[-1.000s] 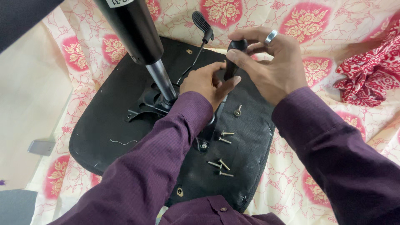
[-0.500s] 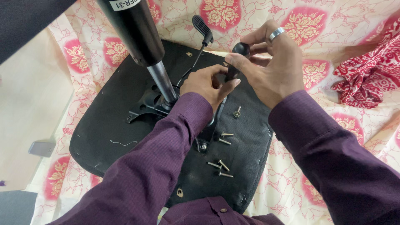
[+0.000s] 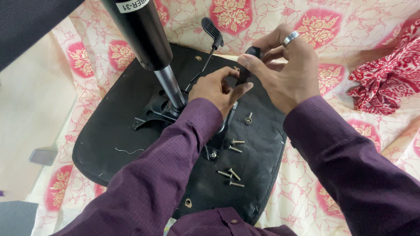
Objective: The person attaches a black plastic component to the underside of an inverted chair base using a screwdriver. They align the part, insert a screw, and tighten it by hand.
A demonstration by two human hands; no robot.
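Observation:
An upturned black chair seat (image 3: 109,131) lies on a flowered cloth, with a black gas cylinder (image 3: 144,35) rising from its metal mechanism plate (image 3: 153,113). My right hand (image 3: 284,70), a ring on one finger, grips the black handle of a tool (image 3: 249,61) held upright over the seat. My left hand (image 3: 218,87) pinches the lower part of the same tool, just right of the cylinder's base. What the tool's tip touches is hidden by my fingers. Several loose silver screws (image 3: 234,175) lie on the seat below my hands.
A black adjustment lever (image 3: 212,30) with a cable sticks up behind my hands. A red patterned cloth (image 3: 389,74) lies bunched at the right. The pink flowered sheet (image 3: 341,26) covers the surface; bare pale floor (image 3: 26,109) shows at left.
My right hand has shifted its fingers round the tool's handle and lifted slightly; my left hand stays pinched on the tool's lower part. The screws and seat have not moved.

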